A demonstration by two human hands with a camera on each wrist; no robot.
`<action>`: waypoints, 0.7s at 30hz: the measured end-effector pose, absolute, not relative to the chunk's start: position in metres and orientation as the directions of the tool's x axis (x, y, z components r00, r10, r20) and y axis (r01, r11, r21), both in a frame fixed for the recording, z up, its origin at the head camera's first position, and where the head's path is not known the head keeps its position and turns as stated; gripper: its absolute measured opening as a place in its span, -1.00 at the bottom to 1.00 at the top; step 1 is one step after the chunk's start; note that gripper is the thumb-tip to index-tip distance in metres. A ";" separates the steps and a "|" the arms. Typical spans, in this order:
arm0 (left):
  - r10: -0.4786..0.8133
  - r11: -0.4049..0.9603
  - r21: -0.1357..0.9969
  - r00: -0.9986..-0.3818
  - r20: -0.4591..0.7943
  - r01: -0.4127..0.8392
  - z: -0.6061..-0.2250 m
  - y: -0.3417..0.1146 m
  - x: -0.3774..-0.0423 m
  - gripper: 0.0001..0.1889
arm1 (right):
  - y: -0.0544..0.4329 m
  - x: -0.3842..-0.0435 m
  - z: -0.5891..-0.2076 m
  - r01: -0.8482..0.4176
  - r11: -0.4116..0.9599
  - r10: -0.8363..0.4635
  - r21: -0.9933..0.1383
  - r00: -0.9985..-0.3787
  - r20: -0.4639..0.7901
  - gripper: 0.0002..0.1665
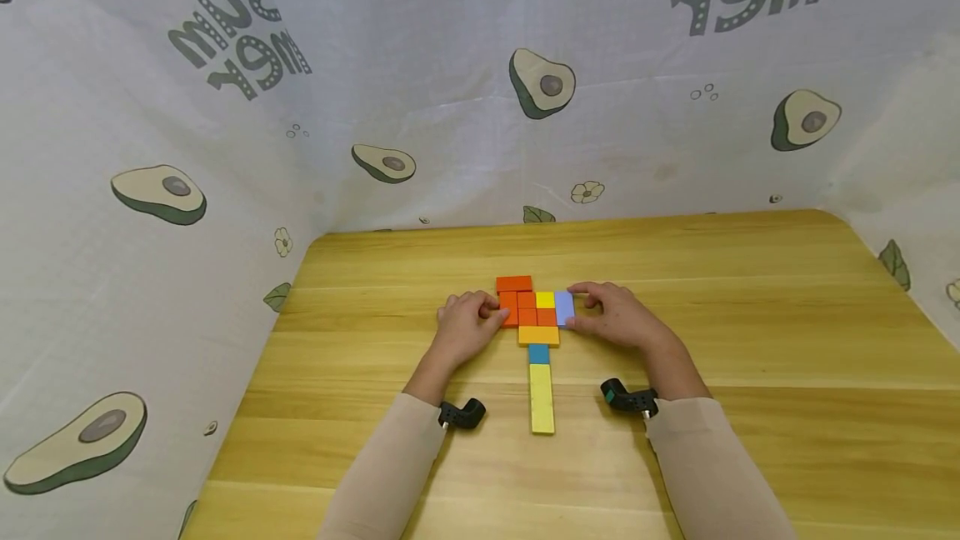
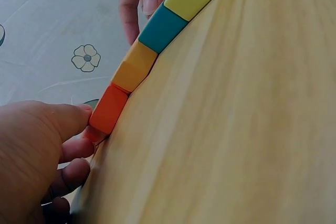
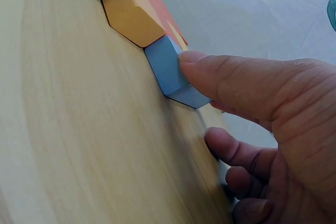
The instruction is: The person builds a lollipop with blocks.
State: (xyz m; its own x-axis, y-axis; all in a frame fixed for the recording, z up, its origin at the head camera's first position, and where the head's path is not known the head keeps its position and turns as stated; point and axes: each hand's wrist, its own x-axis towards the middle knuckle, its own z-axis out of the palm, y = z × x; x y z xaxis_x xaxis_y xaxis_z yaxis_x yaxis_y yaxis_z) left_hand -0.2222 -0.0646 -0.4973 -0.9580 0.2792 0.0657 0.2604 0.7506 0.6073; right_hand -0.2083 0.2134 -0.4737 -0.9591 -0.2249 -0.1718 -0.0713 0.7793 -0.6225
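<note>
Flat coloured blocks lie edge to edge in a small arrangement on the table. At its left edge my left hand (image 1: 467,325) holds an upright orange-red block (image 1: 508,309) between thumb and fingers. Across from it, my right hand (image 1: 622,317) grips a periwinkle-blue block (image 1: 564,308), thumb at the near end and index finger at the far end. Between them sit a yellow square block (image 1: 544,300) and several small orange-red squares (image 1: 527,317). An orange block (image 1: 538,336), a teal block (image 1: 538,354) and a long pale-yellow block (image 1: 542,398) run toward me. Another orange-red block (image 1: 513,283) lies crosswise at the far left.
The blocks rest on a wood-grain table (image 1: 750,315). White cloth (image 1: 450,90) printed with avocados encloses its back and sides. Each wrist carries a black camera mount, the left mount (image 1: 463,414) and the right mount (image 1: 628,398), beside the long block.
</note>
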 end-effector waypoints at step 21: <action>0.200 0.737 0.653 -0.979 0.038 0.176 -0.486 -0.061 -0.261 -0.61 | 0.213 -0.207 -0.473 -0.061 0.782 -0.216 -0.620 -0.960 -0.178 -0.23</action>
